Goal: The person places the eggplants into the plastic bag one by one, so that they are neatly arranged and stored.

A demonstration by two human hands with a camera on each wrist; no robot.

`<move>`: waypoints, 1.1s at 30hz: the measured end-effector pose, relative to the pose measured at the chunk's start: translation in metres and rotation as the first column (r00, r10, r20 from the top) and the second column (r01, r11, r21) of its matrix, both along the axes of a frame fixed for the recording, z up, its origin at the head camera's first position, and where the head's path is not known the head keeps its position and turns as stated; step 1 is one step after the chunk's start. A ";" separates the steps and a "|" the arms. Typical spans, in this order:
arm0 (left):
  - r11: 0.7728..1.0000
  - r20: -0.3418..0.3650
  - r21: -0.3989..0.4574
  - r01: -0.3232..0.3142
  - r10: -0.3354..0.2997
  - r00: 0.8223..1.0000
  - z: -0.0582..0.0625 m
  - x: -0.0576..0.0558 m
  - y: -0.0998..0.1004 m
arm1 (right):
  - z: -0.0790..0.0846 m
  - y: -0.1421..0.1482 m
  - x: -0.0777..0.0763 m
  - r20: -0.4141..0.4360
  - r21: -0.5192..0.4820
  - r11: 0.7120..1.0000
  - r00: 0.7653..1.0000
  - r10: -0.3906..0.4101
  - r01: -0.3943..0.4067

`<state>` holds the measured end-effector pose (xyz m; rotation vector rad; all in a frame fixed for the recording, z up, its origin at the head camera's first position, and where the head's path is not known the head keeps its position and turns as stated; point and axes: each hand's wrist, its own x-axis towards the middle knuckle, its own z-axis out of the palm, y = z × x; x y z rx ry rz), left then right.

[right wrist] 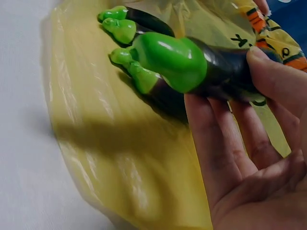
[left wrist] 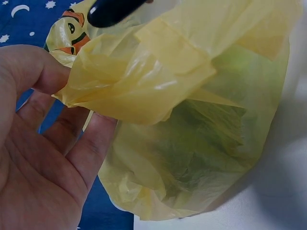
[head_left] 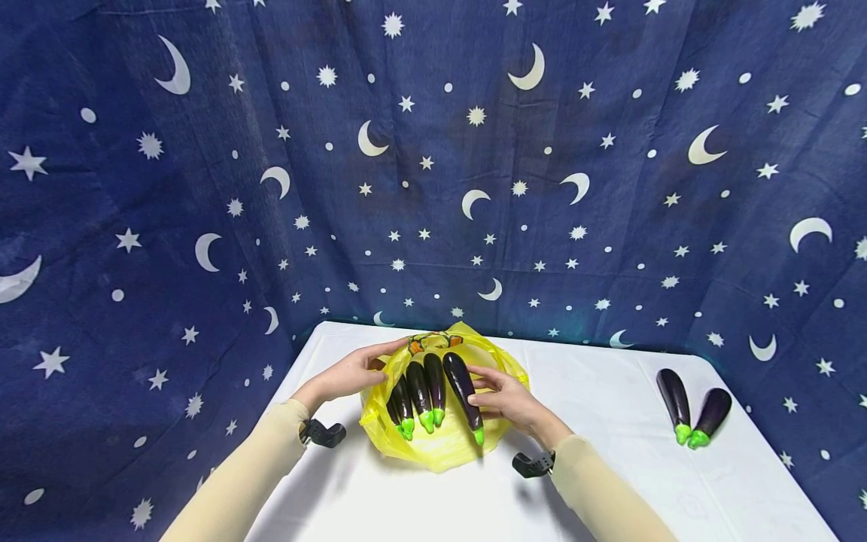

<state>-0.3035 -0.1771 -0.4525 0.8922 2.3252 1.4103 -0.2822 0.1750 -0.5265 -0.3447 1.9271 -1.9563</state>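
A yellow plastic bag [head_left: 440, 453] lies open on the table with several dark purple eggplants [head_left: 418, 388] inside, their green stem ends toward me. My left hand [head_left: 352, 370] pinches the bag's left rim between thumb and fingers; the left wrist view shows the thin film [left wrist: 144, 72] caught there. In my right hand [head_left: 509, 400] is another eggplant [head_left: 460, 384], gripped between thumb and fingers over the bag's right part. Its green cap [right wrist: 168, 60] shows large in the right wrist view, above the other eggplants. Orange and black print [head_left: 433, 342] marks the bag's far side.
Two more eggplants lie at the table's right, one long [head_left: 673, 399] and one beside it [head_left: 713, 414], stem ends close together. The table has a white cloth [head_left: 582, 452]. A blue curtain with moons and stars [head_left: 433, 165] hangs behind and at the sides.
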 end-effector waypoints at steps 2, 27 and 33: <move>1.000 0.000 -0.001 0.000 0.000 1.000 0.000 0.000 0.000 | -0.003 -0.005 -0.001 -0.002 0.008 1.000 1.000 -0.020 0.021; 1.000 0.014 0.006 0.004 -0.004 1.000 0.002 0.000 0.000 | -0.018 -0.056 -0.020 -0.002 0.007 0.941 0.941 -0.339 0.339; 1.000 0.026 0.012 0.010 -0.010 1.000 0.003 0.002 0.001 | -0.018 -0.060 -0.022 -0.015 0.041 0.932 0.933 -0.360 0.360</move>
